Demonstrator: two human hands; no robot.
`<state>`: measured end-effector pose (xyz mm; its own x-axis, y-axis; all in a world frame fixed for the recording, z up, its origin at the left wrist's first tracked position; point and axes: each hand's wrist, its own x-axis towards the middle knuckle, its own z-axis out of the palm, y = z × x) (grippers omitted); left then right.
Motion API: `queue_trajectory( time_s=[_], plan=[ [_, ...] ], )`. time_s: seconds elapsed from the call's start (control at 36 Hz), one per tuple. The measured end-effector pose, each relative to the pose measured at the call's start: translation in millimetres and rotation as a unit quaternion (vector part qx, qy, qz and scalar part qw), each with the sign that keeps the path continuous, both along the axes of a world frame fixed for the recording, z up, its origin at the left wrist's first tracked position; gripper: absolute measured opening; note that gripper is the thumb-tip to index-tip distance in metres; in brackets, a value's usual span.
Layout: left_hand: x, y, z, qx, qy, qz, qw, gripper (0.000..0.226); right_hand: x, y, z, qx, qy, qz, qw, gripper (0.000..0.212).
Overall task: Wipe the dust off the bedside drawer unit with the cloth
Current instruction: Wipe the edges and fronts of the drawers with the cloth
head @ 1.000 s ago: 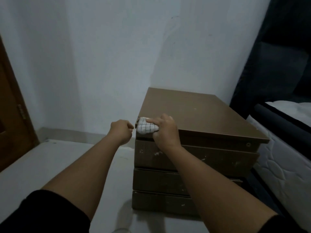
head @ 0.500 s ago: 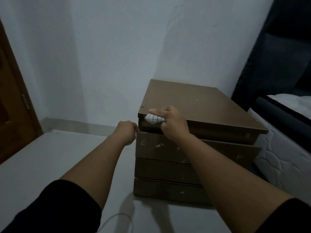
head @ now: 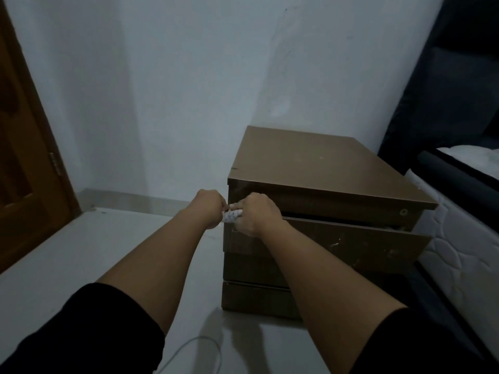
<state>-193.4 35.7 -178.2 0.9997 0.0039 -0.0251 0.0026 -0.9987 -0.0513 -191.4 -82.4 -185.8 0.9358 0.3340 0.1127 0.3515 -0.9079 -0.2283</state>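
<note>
A checked white cloth (head: pixel 231 215) is gripped in the curled right hand (head: pixel 256 214) against the front left corner of the brown bedside drawer unit (head: pixel 318 168). The left hand (head: pixel 210 207) is fisted, touching the cloth.

Black short sleeves on both arms; forearms bare, left hand (head: pixel 210 209) and right hand (head: pixel 256 214) ungloved.

Brown drawer unit (head: pixel 310 168) and a white cloth (head: pixel 231 215) with a thin dark grid pattern.

The unit's drawer fronts carry pale smudges. Pale grey-white wall (head: pixel 189 90), light grey floor (head: pixel 67 252), orange-brown wooden door (head: pixel 24 171), black sleeves (head: pixel 89 336), white quilted mattress (head: pixel 453 255) edged in dark fabric, thin white cable (head: pixel 189 349).
</note>
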Motion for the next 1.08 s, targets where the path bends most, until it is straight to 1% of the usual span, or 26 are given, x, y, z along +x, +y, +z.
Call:
queue_trajectory(
  time_s=[0.11,0.17,0.25,0.36,0.47,0.56,0.69,0.78,0.89,0.97,1.03,1.08],
  plan=[
    [0.2,-1.8,0.8,0.002,-0.001,0.0,1.0,0.041,-0.4,-4.0,3.1,0.044,0.009,-0.008,0.999,0.048],
    [0.7,-2.1,-0.3,-0.005,-0.006,0.004,1.0,0.041,0.3,-3.8,1.6,0.049,0.002,-0.026,0.998,0.045],
    [1.8,-3.3,-2.5,-0.033,-0.012,0.02,0.999,0.04,1.0,-4.4,-0.8,0.039,-0.02,-0.054,0.998,0.036],
    [-0.2,-5.9,-3.4,-0.048,-0.012,0.031,0.998,0.04,-0.1,-10.1,0.2,0.021,-0.017,-0.075,0.997,0.027],
    [-5.8,-12.3,-3.4,-0.06,-0.017,0.019,0.998,0.046,-0.9,-20.4,1.5,0.008,-0.018,-0.085,0.996,0.028],
    [-8.1,-21.4,-4.0,-0.085,-0.02,0.015,0.996,0.042,-2.5,-31.9,3.7,-0.003,-0.012,-0.101,0.995,0.028],
    [-6.4,-42.5,-1.0,-0.148,0.016,0.021,0.989,0.044,-7.2,-60.4,4.2,-0.014,-0.011,-0.122,0.992,0.028],
    [-5.6,-58.9,-1.6,-0.141,0.038,-0.001,0.989,0.043,-9.3,-80.7,4.0,-0.009,-0.014,-0.145,0.989,0.028],
    [-3.2,-80.2,-0.7,-0.125,0.047,-0.033,0.99,0.04,-12.0,-109.6,2.6,-0.01,-0.011,-0.172,0.985,0.029],
    [-1.9,-97.1,0.6,-0.117,0.081,-0.045,0.989,0.049,-14.1,-131.5,2.4,-0.016,-0.006,-0.19,0.982,0.029],
    [-3.4,-107.1,-0.5,-0.113,0.075,-0.062,0.989,0.053,-15.4,-146.9,3.3,-0.017,-0.005,-0.203,0.979,0.028],
    [-5.3,-115.5,-3.4,-0.078,0.05,-0.096,0.991,0.058,-17.0,-163.3,4.3,-0.02,-0.003,-0.212,0.977,0.028]
  ],
)
